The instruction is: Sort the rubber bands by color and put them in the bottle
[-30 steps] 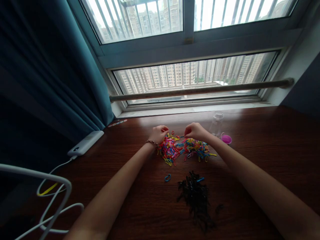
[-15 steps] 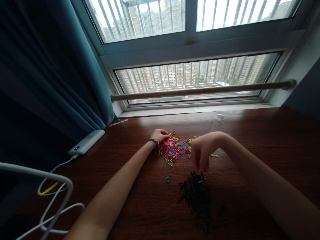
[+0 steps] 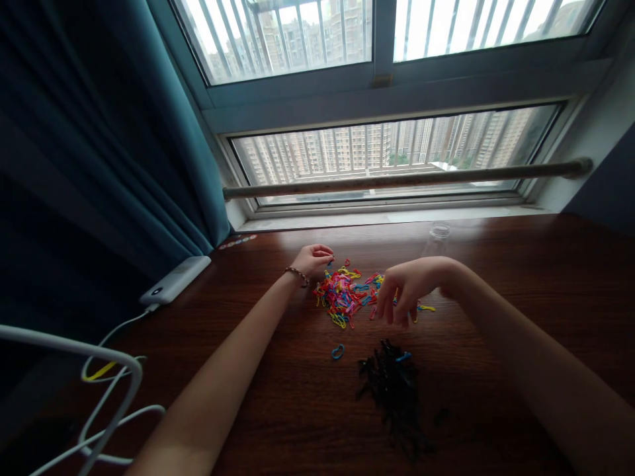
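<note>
Clips (image 3: 342,297) heaped on the bench (image 3: 233,291) look light, springy and slick, best pinched by one narrow end, as our left hand (image 3: 311,259) seems to grip a blue clip (image 3: 329,264) while our right hand (image 3: 417,281) hangs loose-fingered nearby.

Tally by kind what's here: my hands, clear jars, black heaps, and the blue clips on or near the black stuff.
Hands: 2, left hand and right hand
Clear jar: 1
Black heap: 1
Blue clips: 2, one on the heap, one apart
Total: 6
</note>
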`<state>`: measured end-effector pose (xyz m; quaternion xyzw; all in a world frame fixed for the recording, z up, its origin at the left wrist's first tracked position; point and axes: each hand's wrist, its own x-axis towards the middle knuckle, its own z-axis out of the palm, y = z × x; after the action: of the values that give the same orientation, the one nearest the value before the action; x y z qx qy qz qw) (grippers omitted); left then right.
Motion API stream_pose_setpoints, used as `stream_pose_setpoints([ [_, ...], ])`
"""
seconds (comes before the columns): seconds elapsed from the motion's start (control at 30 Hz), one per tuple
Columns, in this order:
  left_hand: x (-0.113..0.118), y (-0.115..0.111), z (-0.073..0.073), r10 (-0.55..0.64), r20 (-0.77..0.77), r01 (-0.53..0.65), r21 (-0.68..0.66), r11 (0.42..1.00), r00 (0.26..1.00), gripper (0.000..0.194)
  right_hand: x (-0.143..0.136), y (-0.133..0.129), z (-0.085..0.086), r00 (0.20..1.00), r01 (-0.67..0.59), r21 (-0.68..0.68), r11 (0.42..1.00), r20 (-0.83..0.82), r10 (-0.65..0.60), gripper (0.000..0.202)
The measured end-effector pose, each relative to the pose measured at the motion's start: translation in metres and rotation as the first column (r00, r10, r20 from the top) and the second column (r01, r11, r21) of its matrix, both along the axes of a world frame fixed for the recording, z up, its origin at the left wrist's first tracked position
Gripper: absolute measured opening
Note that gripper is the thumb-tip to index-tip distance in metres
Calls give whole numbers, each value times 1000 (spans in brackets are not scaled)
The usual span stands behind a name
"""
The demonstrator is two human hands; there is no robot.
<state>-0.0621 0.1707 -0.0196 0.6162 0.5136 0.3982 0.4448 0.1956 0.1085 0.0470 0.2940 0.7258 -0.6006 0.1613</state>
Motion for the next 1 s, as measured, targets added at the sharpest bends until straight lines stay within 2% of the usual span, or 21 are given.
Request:
stream_pose_setpoints([
  [0.2,5,-12,18,-114,2,113,-134,985,994,30,8,4,6,1000,27,85,996,-5,-26,46],
  [0.43,9,-18,23,-132,34,136,-156,978,991,26,11,2,12,999,31,112,993,-21,-29,46],
  [0.53,7,-18,24,-177,39,181,-175,968,984,28,12,2,14,999,35,122,992,-30,-31,43],
  [0.7,9,-19,29,-222,49,227,-214,950,974,35,-7,-6,8,994,50,232,971,-105,-26,32],
  [0.77,11,-21,34,-220,29,222,-208,953,975,35,-26,-15,-2,979,46,356,934,-203,29,24],
  [0.87,12,-26,46,-211,-27,206,-124,971,977,34,-57,-30,-26,947,39,624,780,-272,171,18],
  [0.93,12,-31,57,-195,-93,193,-32,981,976,31,-72,-38,-42,952,5,707,707,-220,212,16],
  [1.0,12,-38,68,-179,-174,191,56,980,968,28,-80,-41,-53,947,-27,747,664,-194,257,11],
])
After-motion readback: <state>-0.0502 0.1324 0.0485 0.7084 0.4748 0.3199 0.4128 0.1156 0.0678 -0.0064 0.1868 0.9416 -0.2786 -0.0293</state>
